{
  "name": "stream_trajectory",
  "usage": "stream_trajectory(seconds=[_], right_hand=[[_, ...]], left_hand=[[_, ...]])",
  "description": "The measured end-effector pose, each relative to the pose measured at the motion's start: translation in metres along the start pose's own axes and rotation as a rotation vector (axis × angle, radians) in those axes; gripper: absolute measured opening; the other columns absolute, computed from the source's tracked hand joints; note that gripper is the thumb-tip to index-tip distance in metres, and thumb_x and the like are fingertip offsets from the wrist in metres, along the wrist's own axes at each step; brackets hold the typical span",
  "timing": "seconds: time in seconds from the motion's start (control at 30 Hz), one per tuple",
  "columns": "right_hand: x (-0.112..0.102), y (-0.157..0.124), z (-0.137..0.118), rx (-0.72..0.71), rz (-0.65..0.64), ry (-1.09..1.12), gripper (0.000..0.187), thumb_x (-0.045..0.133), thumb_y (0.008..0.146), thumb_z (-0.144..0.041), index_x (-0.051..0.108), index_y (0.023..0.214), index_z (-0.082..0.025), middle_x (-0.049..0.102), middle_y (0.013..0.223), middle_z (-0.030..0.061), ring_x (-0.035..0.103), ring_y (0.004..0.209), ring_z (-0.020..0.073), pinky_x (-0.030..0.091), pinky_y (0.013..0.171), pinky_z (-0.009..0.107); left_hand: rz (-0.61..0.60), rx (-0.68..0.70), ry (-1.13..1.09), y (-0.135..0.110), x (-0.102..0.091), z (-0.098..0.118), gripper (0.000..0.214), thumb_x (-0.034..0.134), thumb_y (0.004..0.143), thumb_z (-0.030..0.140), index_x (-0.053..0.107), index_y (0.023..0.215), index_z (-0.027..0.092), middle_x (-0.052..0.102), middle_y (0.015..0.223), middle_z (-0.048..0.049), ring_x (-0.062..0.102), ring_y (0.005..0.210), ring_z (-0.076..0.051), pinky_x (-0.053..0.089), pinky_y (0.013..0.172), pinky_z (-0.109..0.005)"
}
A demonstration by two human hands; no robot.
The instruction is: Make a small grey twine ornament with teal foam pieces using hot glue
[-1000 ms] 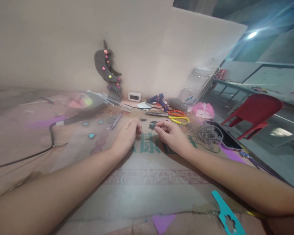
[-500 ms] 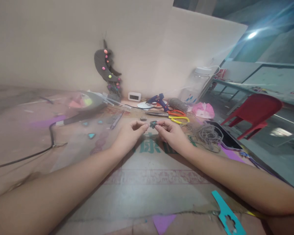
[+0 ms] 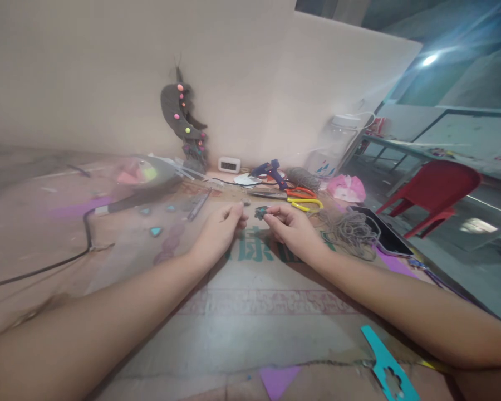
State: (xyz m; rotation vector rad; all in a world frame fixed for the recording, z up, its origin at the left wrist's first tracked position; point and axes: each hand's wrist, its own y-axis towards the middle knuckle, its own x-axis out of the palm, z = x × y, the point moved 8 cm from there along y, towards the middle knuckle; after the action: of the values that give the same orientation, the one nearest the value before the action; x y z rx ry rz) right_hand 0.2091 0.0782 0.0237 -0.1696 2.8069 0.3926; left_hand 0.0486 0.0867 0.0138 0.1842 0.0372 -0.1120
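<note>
My right hand (image 3: 291, 227) rests on the cardboard sheet (image 3: 250, 312) and pinches a small dark teal craft piece (image 3: 260, 211) between thumb and fingertips. My left hand (image 3: 220, 229) lies just left of it, fingers curled, thumb and forefinger pressed together near the piece. Whether anything is between those fingers I cannot make out. Both forearms lie across the sheet.
Behind the hands lie orange and yellow scissors (image 3: 304, 198), a blue glue gun (image 3: 270, 171), a small white clock (image 3: 229, 165) and a grey twine tangle (image 3: 350, 228). A black cable (image 3: 87, 228) runs left. Teal paper cutout (image 3: 386, 367) lies near right. A red chair (image 3: 434, 192) stands beyond the table.
My left hand rose from a loose fist to a pinch reaching toward the small piece, then drew back slightly. My right hand kept the piece and hardly moved.
</note>
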Motion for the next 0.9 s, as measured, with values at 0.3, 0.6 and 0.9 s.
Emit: stream_trajectory(seconds=[0.3,0.6,0.9], right_hand=[[0.0011,-0.0005,-0.0048,-0.015,-0.008,-0.052,0.028,0.063,0.083,-0.046,0.06,0.088,-0.018,0.045,0.053,-0.009,0.036,0.044,0.0074,0.027,0.045,0.024],[0.0026,-0.0013,-0.0057,-0.014,-0.026,-0.069,0.025,0.062,0.085,-0.044,0.06,0.087,-0.019,0.043,0.052,-0.009,0.038,0.046,0.0083,0.029,0.047,0.025],[0.0011,-0.0017,-0.0089,-0.021,-0.016,-0.124,0.024,0.063,0.084,-0.043,0.061,0.086,-0.019,0.045,0.052,-0.0078,0.04,0.047,0.0093,0.03,0.048,0.025]], left_hand=[[-0.043,0.034,0.015,0.0009,0.004,0.0023,0.036,0.061,0.084,0.052,0.066,0.074,0.018,0.067,0.076,-0.0051,0.06,0.074,-0.018,0.046,0.067,-0.028],[0.029,0.01,0.007,0.0011,-0.0013,0.0007,0.022,0.066,0.08,0.027,0.069,0.1,0.019,0.07,0.097,-0.0061,0.064,0.078,-0.016,0.047,0.07,-0.027],[-0.035,0.064,0.086,-0.0027,0.0068,0.0087,0.022,0.068,0.081,0.037,0.075,0.092,0.02,0.075,0.095,-0.0076,0.067,0.091,-0.023,0.05,0.085,-0.034]])
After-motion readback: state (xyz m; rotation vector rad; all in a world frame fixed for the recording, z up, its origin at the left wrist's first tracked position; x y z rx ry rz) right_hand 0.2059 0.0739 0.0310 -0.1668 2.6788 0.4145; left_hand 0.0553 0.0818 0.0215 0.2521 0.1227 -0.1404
